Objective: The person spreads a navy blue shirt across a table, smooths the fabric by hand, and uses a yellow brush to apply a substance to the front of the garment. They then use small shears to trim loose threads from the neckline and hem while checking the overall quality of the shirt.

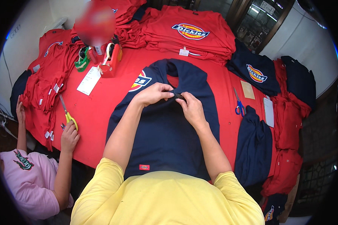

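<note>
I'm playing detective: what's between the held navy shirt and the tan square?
The head view shows blue-handled scissors between the navy shirt and tan square.

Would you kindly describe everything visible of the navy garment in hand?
The navy garment looks like soft fabric, lying spread and rumpled on the red table. A partly visible oval logo sits upper left, a small red label low down. The left hand and right hand pinch its fabric beside the neck opening.

1. Two pairs of scissors (68, 115) (238, 102) were counted.
2. Two tape dispensers (112, 68) (81, 64) were counted.
3. Two white paper sheets (89, 80) (268, 111) were noted.
4. One tan card (248, 90) and one spread-out navy top (165, 129) were noted.
5. Four hands (153, 94) (192, 108) (70, 138) (20, 110) were counted, two a co-worker's.
6. Piled garments (187, 28) could not be counted.
</note>
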### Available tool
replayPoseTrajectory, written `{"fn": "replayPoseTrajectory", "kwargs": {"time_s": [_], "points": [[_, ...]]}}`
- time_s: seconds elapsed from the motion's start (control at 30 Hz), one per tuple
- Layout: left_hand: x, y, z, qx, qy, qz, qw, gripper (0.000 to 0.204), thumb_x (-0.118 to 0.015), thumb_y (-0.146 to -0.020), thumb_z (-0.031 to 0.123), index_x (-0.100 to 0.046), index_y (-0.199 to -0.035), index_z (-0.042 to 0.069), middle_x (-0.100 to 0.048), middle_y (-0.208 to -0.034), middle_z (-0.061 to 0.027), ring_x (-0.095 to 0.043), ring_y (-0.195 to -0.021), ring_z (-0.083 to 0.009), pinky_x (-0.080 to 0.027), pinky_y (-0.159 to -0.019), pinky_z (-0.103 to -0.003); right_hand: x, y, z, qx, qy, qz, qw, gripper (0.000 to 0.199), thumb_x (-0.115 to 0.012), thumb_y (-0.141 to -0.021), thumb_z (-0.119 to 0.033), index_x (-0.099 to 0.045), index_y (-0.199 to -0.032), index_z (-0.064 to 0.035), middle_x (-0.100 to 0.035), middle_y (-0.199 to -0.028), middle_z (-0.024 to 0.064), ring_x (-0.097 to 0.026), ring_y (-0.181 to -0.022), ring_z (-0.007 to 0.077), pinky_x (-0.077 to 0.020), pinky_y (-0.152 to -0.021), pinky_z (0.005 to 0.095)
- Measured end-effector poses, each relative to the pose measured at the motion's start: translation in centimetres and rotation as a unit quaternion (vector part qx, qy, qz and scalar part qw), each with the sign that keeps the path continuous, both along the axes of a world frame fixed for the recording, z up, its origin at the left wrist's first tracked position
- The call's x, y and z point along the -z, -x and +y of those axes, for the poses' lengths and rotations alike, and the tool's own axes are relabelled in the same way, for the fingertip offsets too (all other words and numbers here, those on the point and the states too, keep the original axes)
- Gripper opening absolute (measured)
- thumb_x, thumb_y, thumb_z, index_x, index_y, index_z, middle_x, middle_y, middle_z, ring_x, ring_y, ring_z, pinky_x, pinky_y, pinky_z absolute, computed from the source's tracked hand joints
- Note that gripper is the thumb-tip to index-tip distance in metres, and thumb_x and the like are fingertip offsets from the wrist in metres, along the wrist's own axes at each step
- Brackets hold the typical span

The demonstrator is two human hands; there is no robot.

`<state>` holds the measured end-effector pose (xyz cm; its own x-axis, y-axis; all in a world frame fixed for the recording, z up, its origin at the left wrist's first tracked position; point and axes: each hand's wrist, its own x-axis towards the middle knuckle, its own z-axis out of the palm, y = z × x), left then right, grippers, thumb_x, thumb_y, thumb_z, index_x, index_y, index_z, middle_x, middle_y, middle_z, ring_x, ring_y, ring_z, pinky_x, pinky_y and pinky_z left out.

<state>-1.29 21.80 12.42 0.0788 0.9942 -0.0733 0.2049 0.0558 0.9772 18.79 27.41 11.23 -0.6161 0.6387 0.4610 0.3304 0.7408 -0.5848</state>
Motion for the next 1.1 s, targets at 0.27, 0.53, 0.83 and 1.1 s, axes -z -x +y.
{"fn": "replayPoseTrajectory", "kwargs": {"time_s": [0.27,0.53,0.83,1.1], "points": [[0.2,-0.1,0.1,-0.001,-0.005,-0.003,1.0,0.029,-0.065,-0.088,0.022,-0.066,-0.106,0.0,-0.064,-0.088,-0.0026,-0.054,-0.075,-0.0089,-0.043,-0.07,-0.024,0.8,0.1,1.1,0.012,0.272,0.142,0.952,0.022,-0.069,-0.087,-0.018,-0.059,-0.097,-0.0018,-0.059,-0.078,0.0059,-0.057,-0.074,0.014,-0.0461,-0.069,0.0297],[0.0,-1.3,-0.4,-0.061,0.017,0.039,0.997,0.044,-0.067,-0.087,0.021,-0.059,-0.121,-0.005,-0.065,-0.089,-0.0066,-0.059,-0.08,-0.012,-0.046,-0.074,-0.026,0.7,1.8,1.2,0.035,0.245,0.132,0.96,0.017,-0.07,-0.085,-0.015,-0.06,-0.084,-0.0016,-0.058,-0.07,0.0022,-0.053,-0.068,0.0097,-0.0446,-0.067,0.0259],[7.8,-0.7,-18.4,-0.318,-0.086,0.46,0.825,0.068,-0.07,-0.083,0.041,-0.048,-0.136,0.003,-0.049,-0.131,-0.0212,-0.049,-0.119,-0.0381,-0.039,-0.102,-0.047,15.5,-19.1,21.6,0.307,-0.184,-0.079,0.93,0.028,-0.051,-0.095,-0.023,-0.065,-0.104,0.0003,-0.067,-0.102,0.0198,-0.064,-0.096,0.034,-0.0512,-0.079,0.0469],[9.1,-7.0,-34.3,-0.368,0.113,0.426,0.818,0.043,-0.069,-0.086,0.037,-0.057,-0.11,0.003,-0.06,-0.102,-0.0157,-0.058,-0.099,-0.0346,-0.047,-0.083,-0.044,5.5,5.4,14.1,-0.025,-0.202,-0.067,0.977,0.044,-0.045,-0.088,0.006,-0.055,-0.13,-0.0047,-0.056,-0.129,0.0185,-0.052,-0.117,0.0374,-0.0421,-0.101,0.044]]}}
